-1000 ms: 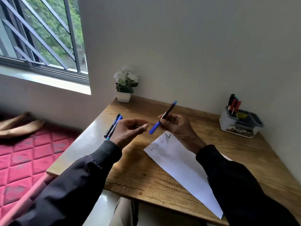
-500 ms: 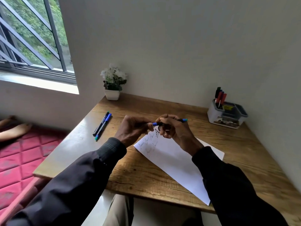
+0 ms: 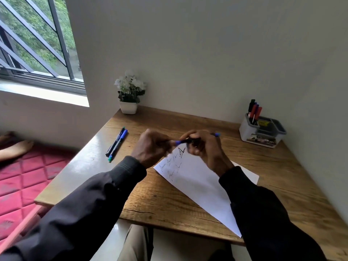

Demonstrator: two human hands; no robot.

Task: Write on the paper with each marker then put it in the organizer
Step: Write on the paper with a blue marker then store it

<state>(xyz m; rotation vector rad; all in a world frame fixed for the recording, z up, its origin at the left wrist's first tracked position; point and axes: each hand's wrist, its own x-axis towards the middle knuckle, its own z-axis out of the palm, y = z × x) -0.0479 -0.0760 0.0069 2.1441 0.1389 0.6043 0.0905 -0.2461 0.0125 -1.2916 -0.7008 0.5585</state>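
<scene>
Both hands on one blue marker [image 3: 185, 141], held just over the paper [image 3: 197, 183]
The left hand [image 3: 150, 147] pinches its blue end, the right hand [image 3: 205, 147] is wrapped round the barrel. Two more markers [image 3: 116, 144] lie on the counter [image 3: 169, 200] off left; the organizer [image 3: 263, 132] sits far right, pens [image 3: 254, 110] inside.

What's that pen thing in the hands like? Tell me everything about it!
The slim black marker with blue ends looks plastic. It lies nearly level in the air, above the scribbled-on white sheet of paper. The right hand grips its barrel, a blue end poking out beyond it. The left hand seems to pinch the other blue end, likely the cap.
</scene>
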